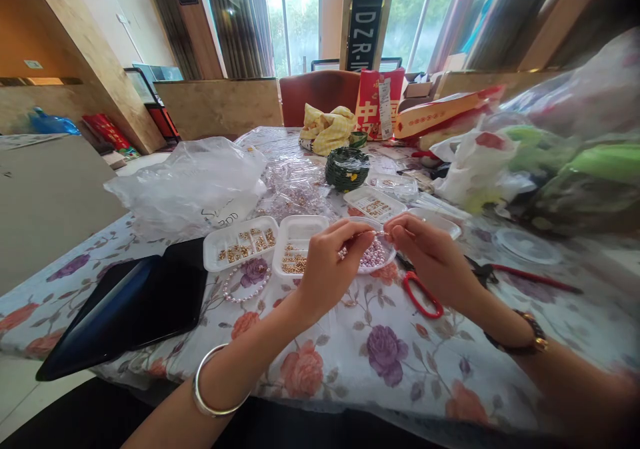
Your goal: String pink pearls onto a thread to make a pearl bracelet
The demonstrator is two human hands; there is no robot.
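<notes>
A floral tablecloth (pixel 350 329), printed with purple and orange roses, covers the table; beyond it are 1 reddish-brown chair back (pixel 317 96), a marbled half-wall (pixel 225 106) and 2 bright windows (pixel 300 22) with trees outside.

Over the table's near middle, the left hand (pixel 330 259) and right hand (pixel 433 249) nearly meet. Each has its thumb and forefinger pinched closed on 1 small pearly piece (pixel 379 233) between them — too fine to make out whether bead or strand. It is held up over 1 round bowl (pixel 371 271) of lilac pearl beads (pixel 373 254).

Counted around them: 3 white divided trays (pixel 302 229) with gold-toned beads (pixel 294 263), 2 side by side on the left and 1 behind the bowl; 1 pearl bracelet (pixel 246 298) lying in front of the leftmost tray; 1 pair of red-handled scissors (pixel 411 296), partly under the right hand; 1 red-handled pair of pliers (pixel 530 277) to its right; 1 dark green woven basket (pixel 347 169) farther back. On the wrists — 1 silver bangle (pixel 198 390) left, 1 dark bracelet (pixel 527 348) right.
</notes>
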